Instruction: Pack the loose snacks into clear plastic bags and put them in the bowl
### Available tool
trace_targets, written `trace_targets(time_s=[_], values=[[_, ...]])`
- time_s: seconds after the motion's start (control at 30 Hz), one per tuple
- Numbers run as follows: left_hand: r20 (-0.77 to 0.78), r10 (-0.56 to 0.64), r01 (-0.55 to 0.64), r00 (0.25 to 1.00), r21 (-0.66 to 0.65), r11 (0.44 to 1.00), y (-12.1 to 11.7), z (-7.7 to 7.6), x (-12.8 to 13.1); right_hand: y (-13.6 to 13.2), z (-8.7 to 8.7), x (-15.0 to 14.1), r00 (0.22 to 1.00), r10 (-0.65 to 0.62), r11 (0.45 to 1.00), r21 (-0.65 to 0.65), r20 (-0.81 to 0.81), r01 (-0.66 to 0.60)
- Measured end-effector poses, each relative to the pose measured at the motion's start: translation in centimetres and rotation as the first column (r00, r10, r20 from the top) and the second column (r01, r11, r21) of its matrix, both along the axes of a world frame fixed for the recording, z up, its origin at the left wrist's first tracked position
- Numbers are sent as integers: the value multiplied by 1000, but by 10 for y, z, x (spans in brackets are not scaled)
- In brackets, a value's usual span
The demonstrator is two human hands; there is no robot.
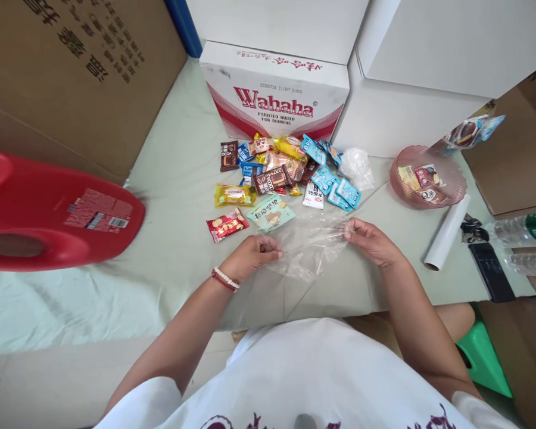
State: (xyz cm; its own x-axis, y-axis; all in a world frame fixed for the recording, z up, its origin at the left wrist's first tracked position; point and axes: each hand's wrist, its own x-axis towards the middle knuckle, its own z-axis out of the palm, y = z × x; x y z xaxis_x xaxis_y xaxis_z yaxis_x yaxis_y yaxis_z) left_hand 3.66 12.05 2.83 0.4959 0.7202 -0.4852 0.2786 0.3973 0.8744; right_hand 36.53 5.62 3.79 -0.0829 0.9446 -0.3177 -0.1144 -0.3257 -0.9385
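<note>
A clear plastic bag (310,250) is stretched sideways between my two hands, low over the cloth. My left hand (254,256), with beaded bracelets at the wrist, pinches its left side. At the other end, my right hand (368,238) grips the bag's edge between thumb and fingers. Just beyond the bag lies a pile of wrapped snacks. A pale green packet (272,213) and a red packet (227,225) are closest to my left hand. Brown cocoa packs (272,180), a yellow pack (234,195) and blue sachets (349,192) make up more of the pile.
Behind the snacks stands a Wahaha water carton (281,98). A crumpled clear bag (357,168), a pink bowl (399,196) with packets inside, a white roll (446,235), keys (473,229) and a black phone (492,272) lie rightward. A red jug (62,214) is at left.
</note>
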Motion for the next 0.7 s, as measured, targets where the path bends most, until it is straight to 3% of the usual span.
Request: trace_targets(time_s=[0.03, 0.13, 0.2, 0.27, 0.33, 0.43, 0.5, 0.6, 0.67, 0.7], values=[[24, 16, -16, 1000, 12, 1000, -3, 1, 0, -1, -1, -3, 997, -38, 999, -23, -68, 37], [158, 222, -220, 962, -34, 975, -11, 5, 7, -1, -6, -13, 969, -127, 985, -142, -213, 97], [184, 324, -308, 928, -108, 945, -15, 7, 12, -2, -10, -16, 963, -152, 972, -208, -223, 105], [142, 350, -336, 926, -116, 935, -16, 7, 15, -3, -12, -16, 968, -157, 964, -242, -195, 108], [46, 328, -327, 944, -39, 944, -15, 5, 13, -4, -13, -13, 979, -155, 965, -233, -133, 122], [-213, 287, -232, 934, 251, 940, -16, -1, 7, -9, -15, -9, 990, -143, 976, -170, -6, 140], [-402, 342, -124, 850, 477, 870, -22, -5, 3, -13, -18, -10, 987, -136, 980, -133, 89, 147], [-465, 546, -24, 697, 746, 665, -38, -14, 2, -20, -21, -14, 969, -140, 980, -111, 204, 165], [-394, 610, 61, 688, 868, 493, -48, -20, 1, -24, -20, -15, 961, -138, 978, -121, 239, 171], [-378, 572, 127, 728, 894, 429, -52, -23, 0, -25, -18, -14, 962, -134, 976, -135, 240, 170]])
